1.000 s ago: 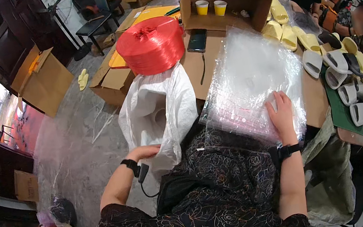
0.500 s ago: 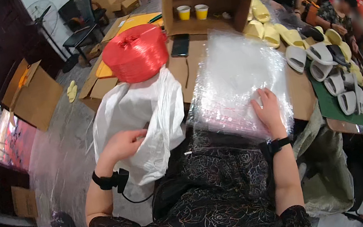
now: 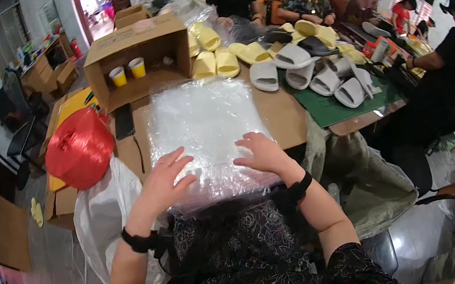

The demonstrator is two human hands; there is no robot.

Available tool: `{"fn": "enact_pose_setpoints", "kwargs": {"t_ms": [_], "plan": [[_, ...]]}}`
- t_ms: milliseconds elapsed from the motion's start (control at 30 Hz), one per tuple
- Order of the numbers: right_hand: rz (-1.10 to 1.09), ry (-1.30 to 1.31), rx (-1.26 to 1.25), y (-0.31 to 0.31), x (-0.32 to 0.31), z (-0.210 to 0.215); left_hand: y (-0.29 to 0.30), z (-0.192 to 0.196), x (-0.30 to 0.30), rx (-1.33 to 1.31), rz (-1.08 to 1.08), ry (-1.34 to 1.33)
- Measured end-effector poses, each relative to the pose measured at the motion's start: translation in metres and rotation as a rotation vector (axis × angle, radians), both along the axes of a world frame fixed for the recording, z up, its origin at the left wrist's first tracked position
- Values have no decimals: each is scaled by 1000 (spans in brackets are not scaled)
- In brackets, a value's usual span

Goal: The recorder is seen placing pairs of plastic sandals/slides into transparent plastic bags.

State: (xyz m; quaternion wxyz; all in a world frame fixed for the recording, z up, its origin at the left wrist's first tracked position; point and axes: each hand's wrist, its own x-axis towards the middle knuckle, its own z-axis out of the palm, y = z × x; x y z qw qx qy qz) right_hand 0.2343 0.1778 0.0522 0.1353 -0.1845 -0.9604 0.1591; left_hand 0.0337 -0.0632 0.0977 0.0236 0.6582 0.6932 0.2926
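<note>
A stack of clear plastic bags (image 3: 203,109) lies flat on the cardboard-covered table in front of me. Over its left near part is my left hand (image 3: 164,177), fingers spread and holding nothing. My right hand (image 3: 263,154) is at the right near part of the stack, fingers also apart and nothing in them. Whether the fingertips press on the plastic, I cannot tell. To the left, a big roll of red plastic twine (image 3: 80,150) sits above a white woven sack (image 3: 103,212) that hangs at the table's edge.
An open cardboard box (image 3: 131,43) with two yellow-and-white paper cups stands behind the bags, a dark phone (image 3: 123,121) beside it. Yellow slippers (image 3: 251,52) and grey slippers (image 3: 292,57) are heaped at the right, partly on a green mat (image 3: 325,109). Several people sit beyond.
My view has swung to the right. My left hand has left the white sack and come over the bag stack. The right hand stays at the stack's right side.
</note>
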Motion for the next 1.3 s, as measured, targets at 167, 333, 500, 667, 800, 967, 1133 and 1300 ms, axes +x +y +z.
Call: {"fn": "enact_pose_setpoints", "kwargs": {"t_ms": [167, 333, 500, 667, 800, 967, 1133, 1300], "plan": [[-381, 408, -151, 90, 23, 22, 60, -48, -16, -181, 27, 103], [-591, 556, -92, 214, 42, 24, 71, -82, -35, -96, 27, 25], [-684, 647, 121, 291, 25, 42, 69, -84, -34, -73, 58, -5], [-766, 491, 163, 343, 0, 48, 68, -87, -28, -68, 80, -6], [-790, 294, 92, 368, 0, 38, 69, -85, -25, -48, 50, -51], [-870, 107, 359, 328, -7, 28, 64, -90, -26, -20, 77, -17], [-763, -68, 188, 287, 2, 22, 68, -89, -30, -5, 72, 44], [-461, 22, -9, 258, 17, 10, 71, -92, -34, -8, 81, 55]]}}
